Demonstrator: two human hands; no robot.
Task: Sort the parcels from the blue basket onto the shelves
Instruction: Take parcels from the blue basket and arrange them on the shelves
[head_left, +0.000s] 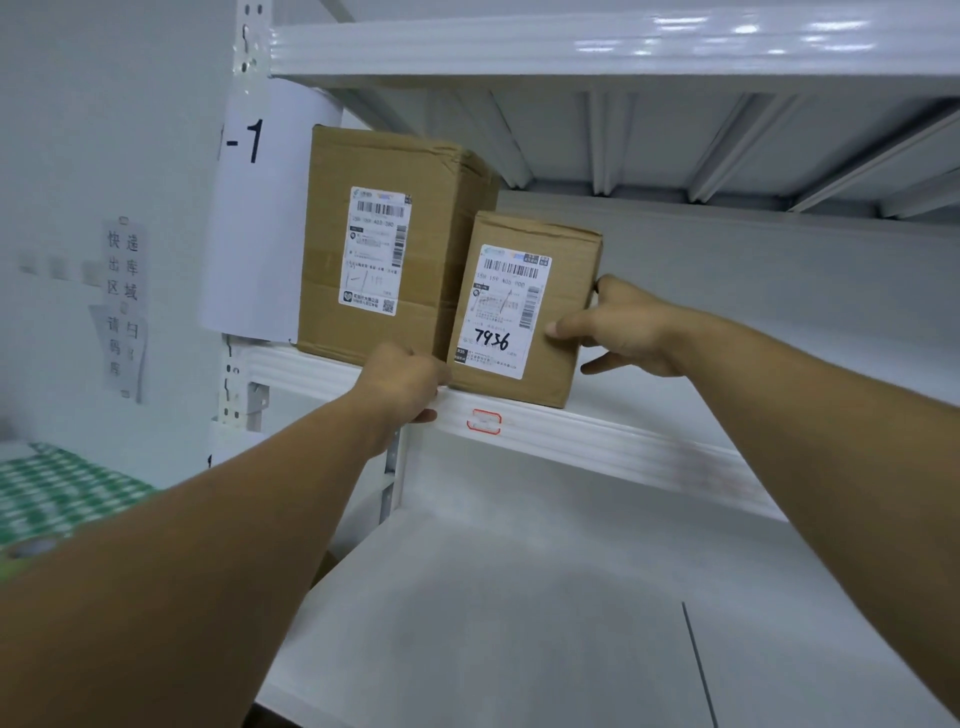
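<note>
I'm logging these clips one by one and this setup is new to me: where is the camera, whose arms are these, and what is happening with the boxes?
There is no machine here. The single picture comes from a camera worn on a person's head, so the two bare arms are the wearer's own. On the white shelf stand two cardboard parcels: a larger box on the left and a smaller box, marked 7936, beside it. The right hand grips the smaller box, with the thumb on its front and the fingers round its right side. The left hand is at that box's lower left corner, by the shelf edge. Its fingers are hidden, so I cannot tell whether it grips.
</note>
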